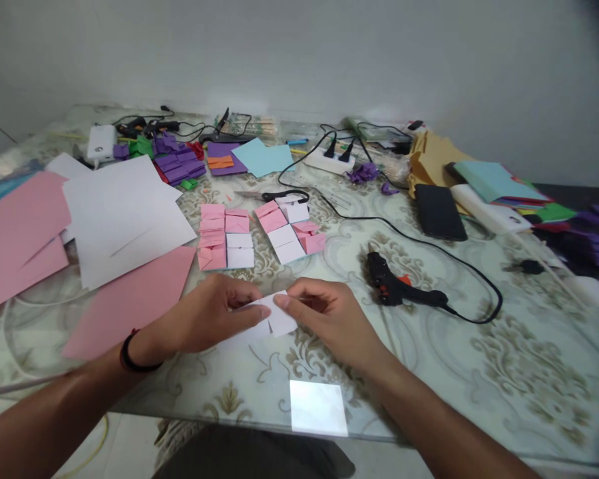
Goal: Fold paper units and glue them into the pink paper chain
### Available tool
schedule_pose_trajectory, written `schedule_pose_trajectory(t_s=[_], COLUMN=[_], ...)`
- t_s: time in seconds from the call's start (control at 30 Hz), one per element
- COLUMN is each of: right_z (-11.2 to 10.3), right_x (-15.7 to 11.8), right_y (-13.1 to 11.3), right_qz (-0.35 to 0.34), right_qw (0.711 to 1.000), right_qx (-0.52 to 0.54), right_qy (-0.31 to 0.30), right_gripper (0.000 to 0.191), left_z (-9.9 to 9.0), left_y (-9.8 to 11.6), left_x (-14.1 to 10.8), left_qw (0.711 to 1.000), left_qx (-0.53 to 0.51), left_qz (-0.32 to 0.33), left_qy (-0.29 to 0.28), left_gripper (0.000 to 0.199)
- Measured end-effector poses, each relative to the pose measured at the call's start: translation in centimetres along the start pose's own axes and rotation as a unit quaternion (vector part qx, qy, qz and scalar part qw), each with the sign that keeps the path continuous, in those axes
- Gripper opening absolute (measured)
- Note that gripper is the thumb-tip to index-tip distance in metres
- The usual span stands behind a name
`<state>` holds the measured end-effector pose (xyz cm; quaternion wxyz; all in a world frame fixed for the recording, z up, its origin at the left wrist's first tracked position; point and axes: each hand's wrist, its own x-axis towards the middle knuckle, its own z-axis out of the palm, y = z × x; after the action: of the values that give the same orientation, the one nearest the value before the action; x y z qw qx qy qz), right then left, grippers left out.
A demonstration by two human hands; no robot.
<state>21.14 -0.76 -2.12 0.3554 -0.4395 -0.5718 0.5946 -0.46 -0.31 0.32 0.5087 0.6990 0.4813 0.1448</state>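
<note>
A small folded white paper (282,321) is held between both hands above the front of the table. My left hand (214,309) pinches its left part, thumb on top. On its right side my right hand (322,309) grips it, thumb pressing near the upper edge. A dark slit shows in the paper between the thumbs. Just beyond the hands lie two groups of folded pink and white pieces, one on the left (225,238) and one on the right (289,231). Scissors (279,195) lie behind them.
White sheets (124,219) and pink sheets (20,226) cover the left. A black glue gun (399,286) with a looping cord lies at right. Behind are a power strip (329,161), purple paper pieces (177,163), a black phone (439,211) and yellowish envelopes (432,159).
</note>
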Motion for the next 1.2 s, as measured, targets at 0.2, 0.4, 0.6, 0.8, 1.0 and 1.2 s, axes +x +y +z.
schedule_pose_trajectory(t_s=[0.2,0.4,0.6,0.8,1.0,1.2], right_z=[0.05,0.22,0.25,0.20,0.34,-0.11], right_x=[0.06,0.06,0.05,0.14,-0.01,0.20], right_y=[0.08,0.14,0.33,0.38,0.50,0.26], right_qz=[0.011,0.010,0.001,-0.014,-0.016,0.012], right_qw=[1.000,0.999,0.999,1.000,0.999,1.000], right_qx=[0.004,0.009,-0.001,0.019,0.030,-0.007], right_qy=[0.014,0.033,0.037,0.011,0.001,-0.023], right_gripper=[0.041,0.037,0.034,0.027,0.026,0.030], left_z=[-0.02,-0.03,-0.13,-0.19,0.30,0.04], left_y=[0.00,0.02,0.01,-0.29,-0.30,-0.50], left_x=[-0.15,0.04,0.03,-0.09,0.14,0.35], left_qw=[1.000,1.000,0.999,0.999,0.999,1.000], left_qx=[-0.010,-0.010,-0.002,0.005,0.046,0.021], left_qz=[0.008,0.021,0.032,0.032,0.017,0.002], left_qy=[-0.009,-0.005,0.002,-0.004,-0.019,0.007], left_gripper=[0.036,0.036,0.038,0.037,0.044,0.045])
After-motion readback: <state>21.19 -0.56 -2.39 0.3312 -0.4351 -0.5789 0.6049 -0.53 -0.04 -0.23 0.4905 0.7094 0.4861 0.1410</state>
